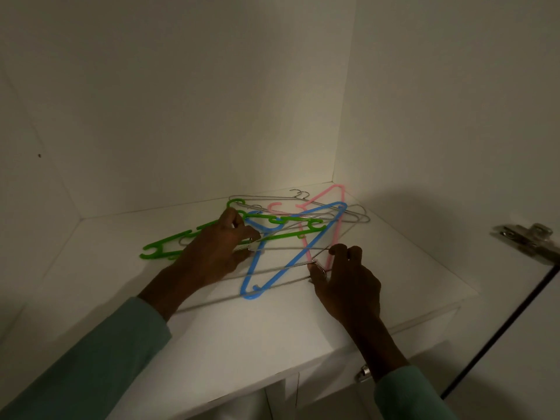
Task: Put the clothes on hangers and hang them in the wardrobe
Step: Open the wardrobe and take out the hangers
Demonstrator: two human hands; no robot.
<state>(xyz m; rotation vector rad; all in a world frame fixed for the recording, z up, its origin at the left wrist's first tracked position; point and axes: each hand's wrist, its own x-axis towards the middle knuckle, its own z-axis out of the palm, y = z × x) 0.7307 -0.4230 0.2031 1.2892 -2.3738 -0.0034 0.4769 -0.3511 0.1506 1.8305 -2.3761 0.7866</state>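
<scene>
White wardrobe shelf [394, 268], pretty dim, with a green hanger [163, 248], blue hanger [253, 268] and pink hanger [336, 225] piled in the corner. Front wire hanger [281, 247] lies across them; left hand [218, 247] pinches one end, right hand [348, 286] pinches the hook end.

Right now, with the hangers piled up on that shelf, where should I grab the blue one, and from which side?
Probably the blue hanger's near corner, coming from the shelf's front edge. That end pokes out toward you; its far end lies tangled with the green hanger and pink hanger.
</scene>
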